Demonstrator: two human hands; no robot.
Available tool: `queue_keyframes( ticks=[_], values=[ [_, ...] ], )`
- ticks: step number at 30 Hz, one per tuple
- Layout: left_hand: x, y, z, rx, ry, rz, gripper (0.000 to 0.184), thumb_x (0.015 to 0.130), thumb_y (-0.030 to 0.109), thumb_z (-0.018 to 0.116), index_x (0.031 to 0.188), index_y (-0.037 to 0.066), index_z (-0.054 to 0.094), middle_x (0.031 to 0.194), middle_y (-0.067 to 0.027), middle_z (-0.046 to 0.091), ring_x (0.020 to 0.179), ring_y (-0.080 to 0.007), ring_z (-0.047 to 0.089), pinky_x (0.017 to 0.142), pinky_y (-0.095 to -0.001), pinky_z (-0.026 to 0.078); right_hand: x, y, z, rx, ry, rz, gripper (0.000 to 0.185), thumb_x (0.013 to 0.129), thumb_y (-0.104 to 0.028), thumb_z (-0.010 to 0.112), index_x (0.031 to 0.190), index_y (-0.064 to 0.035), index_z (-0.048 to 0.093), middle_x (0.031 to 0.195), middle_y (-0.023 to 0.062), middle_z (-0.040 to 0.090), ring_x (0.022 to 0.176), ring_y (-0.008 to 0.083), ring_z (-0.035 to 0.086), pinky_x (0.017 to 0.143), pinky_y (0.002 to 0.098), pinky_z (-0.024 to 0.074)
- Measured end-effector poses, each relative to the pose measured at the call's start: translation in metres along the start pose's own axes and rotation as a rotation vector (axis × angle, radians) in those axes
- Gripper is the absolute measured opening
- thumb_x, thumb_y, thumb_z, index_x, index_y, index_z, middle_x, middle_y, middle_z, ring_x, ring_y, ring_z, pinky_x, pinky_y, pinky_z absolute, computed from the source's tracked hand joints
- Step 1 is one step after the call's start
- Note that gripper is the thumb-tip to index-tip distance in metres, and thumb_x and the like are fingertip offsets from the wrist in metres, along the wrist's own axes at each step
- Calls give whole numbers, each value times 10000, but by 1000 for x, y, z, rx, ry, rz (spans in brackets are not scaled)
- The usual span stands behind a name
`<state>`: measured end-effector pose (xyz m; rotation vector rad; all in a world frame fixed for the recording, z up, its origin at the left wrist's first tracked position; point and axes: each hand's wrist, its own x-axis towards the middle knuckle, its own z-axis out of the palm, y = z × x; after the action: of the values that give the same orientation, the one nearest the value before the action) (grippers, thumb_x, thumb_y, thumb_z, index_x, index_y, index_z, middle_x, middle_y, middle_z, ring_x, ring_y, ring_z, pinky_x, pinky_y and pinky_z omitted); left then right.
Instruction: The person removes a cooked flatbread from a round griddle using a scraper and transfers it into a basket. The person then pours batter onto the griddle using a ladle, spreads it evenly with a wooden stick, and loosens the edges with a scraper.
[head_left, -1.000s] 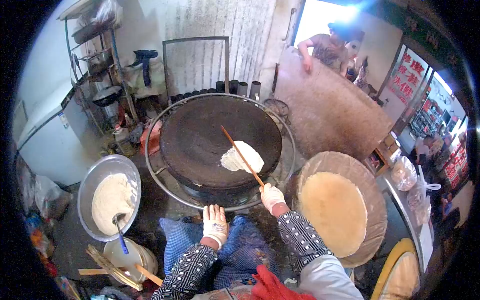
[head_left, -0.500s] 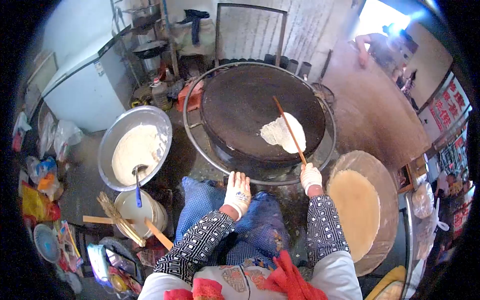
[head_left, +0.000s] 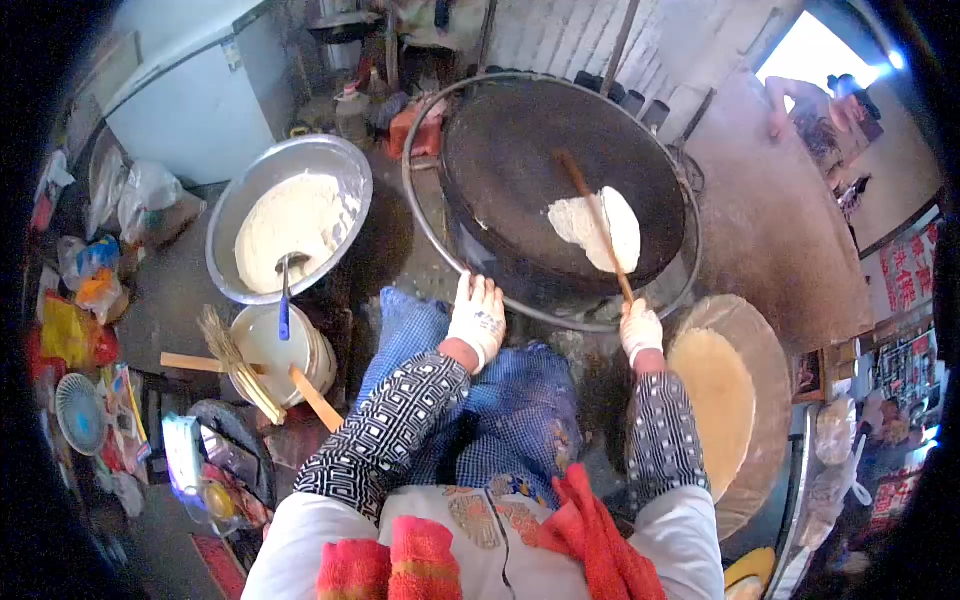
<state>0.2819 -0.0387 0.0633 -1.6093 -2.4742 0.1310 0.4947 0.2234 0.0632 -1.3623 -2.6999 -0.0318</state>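
Note:
My right hand [head_left: 640, 330], in a white glove, is wrapped around the near end of a thin wooden stick [head_left: 598, 222]. The stick slants away over a pale patch of batter [head_left: 622, 228] on a large round dark griddle [head_left: 520, 150]; its far end is blurred. Around the griddle runs a metal ring [head_left: 427, 212]. My left hand [head_left: 478, 322], gloved with bare fingertips, lies with fingers stretched out at the near side of this ring and holds nothing. Whether the fingertips press on the ring I cannot tell.
On the left stands a metal basin [head_left: 222, 225] of batter with a blue-handled ladle [head_left: 285, 315]. Below it is a bucket [head_left: 325, 365] with a straw brush [head_left: 235, 365] and wooden pieces. A thin round flatbread [head_left: 710, 400] lies on a round tray [head_left: 765, 430] at right. Another person [head_left: 825, 125] is far right.
The view has tilted, so the griddle and basin sit higher in the picture. My right hand still grips the stick, which is now blurred by motion. My left hand remains near the ring.

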Motion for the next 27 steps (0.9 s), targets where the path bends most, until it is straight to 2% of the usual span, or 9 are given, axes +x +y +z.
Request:
queue_keyframes(
  ticks=[3,5,10,14,17,18,21,24,27],
  values=[
    [1,-8,0,8,6,-20,554,913,331,489,1344,-18,487,1411,-191,482,1371,-335,371,1166,-572,119,20,14,1,49,20,98,331,993,-347,441,1050,-33,529,817,261,665,785,455,647,701,536,508],
    [2,-16,-21,-121,-14,-35,434,946,108,348,1319,-50,503,1387,-221,503,1357,-338,399,1166,-566,149,19,-6,-18,82,14,112,363,992,-367,430,946,-38,574,818,273,652,816,437,641,735,522,505],
    [7,-33,-21,-317,124,-80,387,853,174,466,1164,-5,611,1206,-155,600,1259,-305,460,1149,-549,182,-22,-5,-8,119,-84,73,384,980,-386,431,968,-35,584,795,259,660,766,428,654,704,518,517],
    [9,-46,-26,-196,-47,-97,608,840,345,596,1313,-28,516,1358,-159,505,1341,-321,386,1158,-586,101,1,12,-9,136,-11,155,369,978,-374,436,984,-25,557,791,263,662,758,423,661,709,525,521],
    [13,-56,-10,-87,-80,-122,629,862,399,545,1339,-9,504,1406,-161,477,1368,-317,363,1159,-599,65,-16,-22,-45,143,-93,14,399,984,-382,413,1042,-10,545,863,261,677,801,429,662,740,527,515],
    [15,-58,-8,-98,-100,-128,627,871,395,526,1355,-2,491,1431,-166,456,1386,-317,343,1159,-601,54,-11,-19,-30,129,-223,54,403,985,-382,410,1059,-10,544,898,262,677,834,427,661,770,521,513],
    [14,-67,4,-65,-126,-144,578,904,357,478,1372,18,482,1475,-143,425,1404,-315,319,1157,-608,45,-1,-5,-20,175,-121,221,405,991,-380,409,1056,-12,564,922,243,683,872,417,663,788,519,513],
    [25,-78,-6,-16,-251,-198,520,940,270,393,1415,68,458,1524,-73,377,1426,-283,298,1160,-610,25,1,-18,-40,231,-86,150,399,992,-371,414,1011,-5,572,892,271,670,842,429,658,774,526,514],
    [20,-78,-39,-136,-166,-210,527,874,308,548,1335,54,530,1404,-129,483,1352,-292,377,1144,-619,84,-40,-41,-67,223,-201,-68,385,977,-337,430,964,2,610,859,278,667,857,429,664,792,534,517]
  ],
)
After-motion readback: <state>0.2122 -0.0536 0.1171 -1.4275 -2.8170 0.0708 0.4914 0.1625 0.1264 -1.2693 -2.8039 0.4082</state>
